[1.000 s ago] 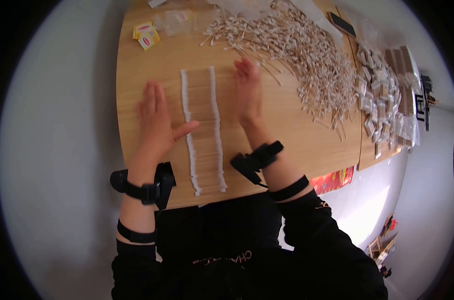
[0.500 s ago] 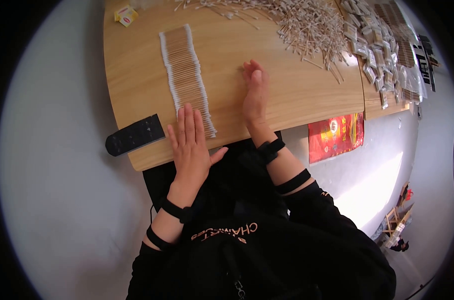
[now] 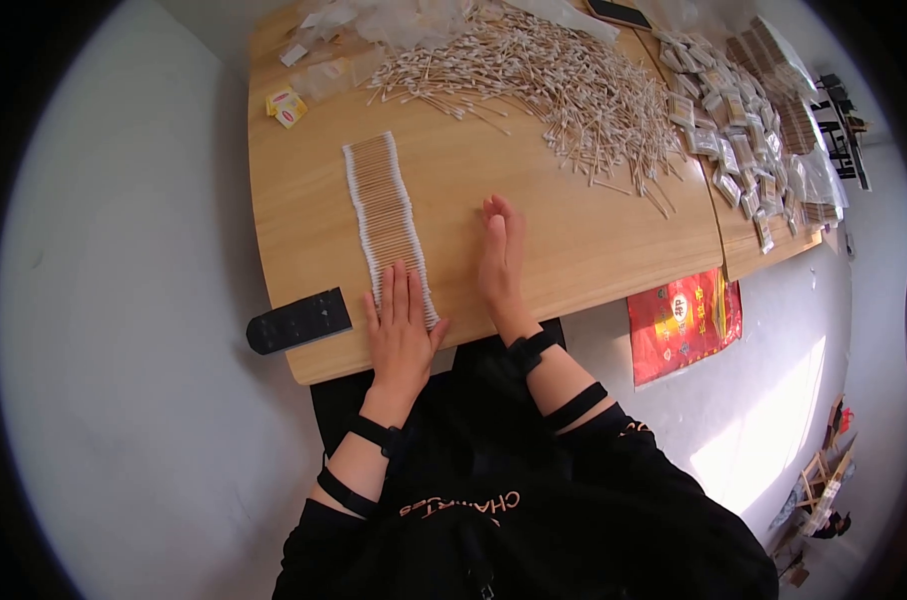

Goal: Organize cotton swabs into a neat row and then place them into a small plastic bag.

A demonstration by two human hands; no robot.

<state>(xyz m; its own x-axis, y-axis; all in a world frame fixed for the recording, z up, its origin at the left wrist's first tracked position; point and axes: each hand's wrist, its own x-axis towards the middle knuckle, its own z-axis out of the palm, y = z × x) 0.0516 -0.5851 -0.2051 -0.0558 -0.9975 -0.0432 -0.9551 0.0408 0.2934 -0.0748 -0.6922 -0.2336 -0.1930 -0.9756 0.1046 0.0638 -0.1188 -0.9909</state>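
A long row of cotton swabs [image 3: 382, 190] lies side by side on the wooden table, their white tips making two wavy edges. My left hand [image 3: 402, 335] rests flat over its near end, fingers stretched forward and thumb at the row's right corner. The swabs under the palm are hidden. To the right of the row, my right hand [image 3: 503, 265] stands on its edge over bare wood. Its fingers are loosely stretched with the thumb alongside, and nothing shows in it. Farther off, a big loose heap of cotton swabs [image 3: 614, 115] spreads across the table.
A black slab-like object [image 3: 299, 321] juts over the table's left edge. Small yellow-and-white packets [image 3: 287, 106] and clear plastic bags [image 3: 394, 22] lie at the far left. Many small packs of swabs [image 3: 744, 150] are piled at right. A red printed bag [image 3: 684, 325] hangs below the table's edge.
The view has tilted, showing more of the table's far side. My left thumb has drawn in toward the row's near end. My right hand sits slightly closer to the row.
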